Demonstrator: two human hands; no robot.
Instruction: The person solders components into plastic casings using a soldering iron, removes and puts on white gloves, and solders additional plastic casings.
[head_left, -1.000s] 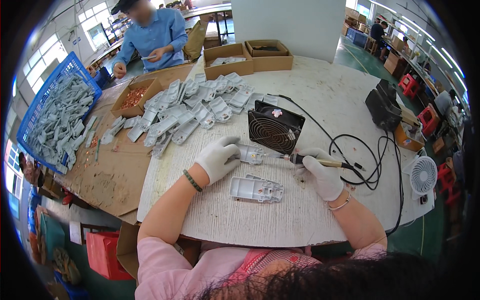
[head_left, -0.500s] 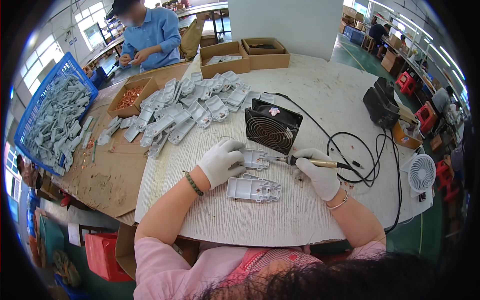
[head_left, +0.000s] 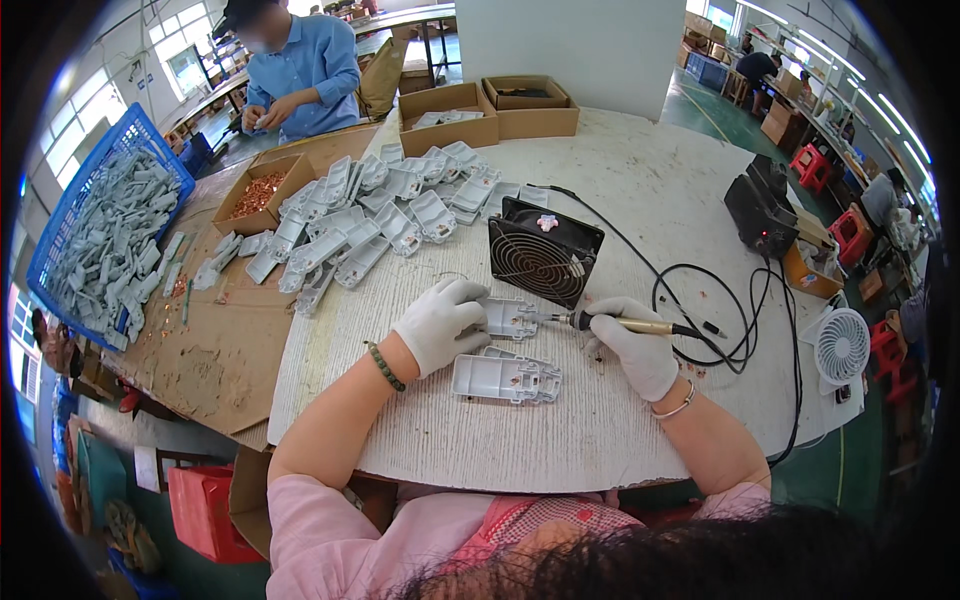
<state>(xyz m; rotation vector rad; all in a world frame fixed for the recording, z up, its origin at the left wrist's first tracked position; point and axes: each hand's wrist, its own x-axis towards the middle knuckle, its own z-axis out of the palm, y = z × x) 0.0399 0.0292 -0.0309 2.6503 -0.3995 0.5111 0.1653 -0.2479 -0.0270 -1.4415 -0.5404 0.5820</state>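
Note:
My right hand [head_left: 635, 352], in a white glove, grips a soldering iron [head_left: 645, 326] with its tip pointing left. The tip meets the right end of a pale grey plastic housing [head_left: 508, 318], where small metal parts show. My gloved left hand [head_left: 443, 327] is closed on the left end of that housing and steadies it on the table; its fingertips are partly hidden. Just nearer to me lies a second open housing [head_left: 507, 377], which neither hand holds. A black square fan [head_left: 545, 252] stands right behind the housing being soldered.
A heap of grey housings [head_left: 400, 225] lies at the back left, by a box of copper-coloured parts [head_left: 258, 193] and a blue basket [head_left: 177, 165]. Black cable [head_left: 745, 355] loops right, below a black power unit [head_left: 762, 205]. A small white fan [head_left: 843, 346] stands far right. A co-worker [head_left: 300, 75] sits opposite.
Both my hands, the iron and the housings stay almost exactly where they were. Across the table, the co-worker's hands have shifted slightly.

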